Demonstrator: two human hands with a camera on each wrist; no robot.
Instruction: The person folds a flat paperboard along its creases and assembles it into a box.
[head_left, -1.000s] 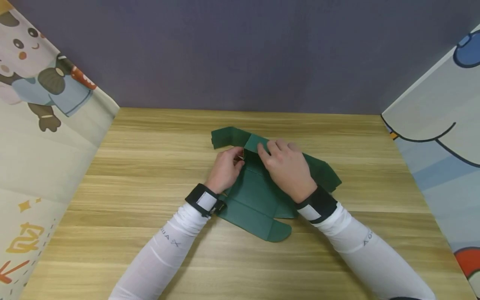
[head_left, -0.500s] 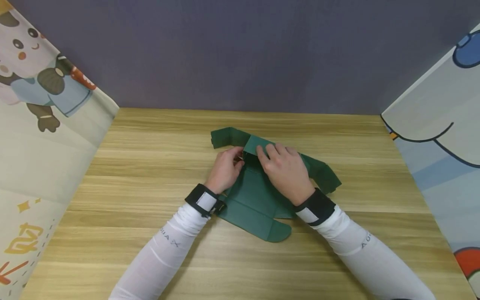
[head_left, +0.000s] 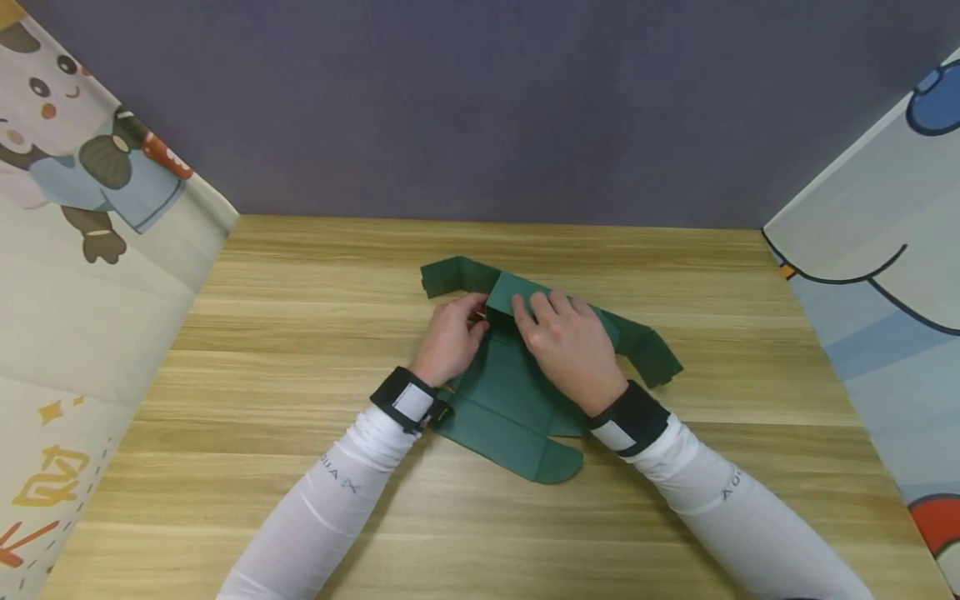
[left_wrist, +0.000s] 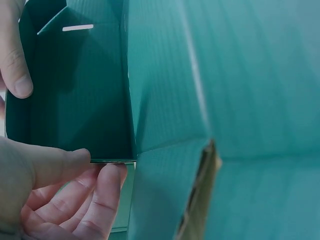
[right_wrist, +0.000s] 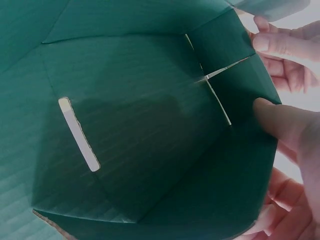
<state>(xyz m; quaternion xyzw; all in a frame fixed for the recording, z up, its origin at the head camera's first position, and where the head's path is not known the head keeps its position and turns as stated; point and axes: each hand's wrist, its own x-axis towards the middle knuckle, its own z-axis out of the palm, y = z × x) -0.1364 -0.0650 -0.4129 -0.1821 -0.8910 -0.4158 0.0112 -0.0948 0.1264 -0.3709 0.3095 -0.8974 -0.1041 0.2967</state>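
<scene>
A partly folded green cardboard box (head_left: 502,400) lies on the wooden table, its far panel (head_left: 517,292) raised and bent over toward me. At the left end of that panel my left hand (head_left: 447,340) pinches a flap edge; the left wrist view shows the thumb (left_wrist: 62,165) on the inner face and fingers behind. My right hand (head_left: 573,350) grips the folded panel's edge, with the thumb (right_wrist: 285,117) inside and fingers outside. A narrow slot (right_wrist: 79,134) cuts through the cardboard near a crease. Side wings (head_left: 442,276) stick out at both ends of the far panel.
A rounded tab (head_left: 561,462) of the box points toward the near side of the table (head_left: 315,292). A dark grey panel (head_left: 480,108) stands behind the table, with cartoon-printed cloths (head_left: 97,275) at left and right.
My right hand has drawn slightly nearer to me, and the far panel has folded further over toward me with it. My left hand has stayed in place.
</scene>
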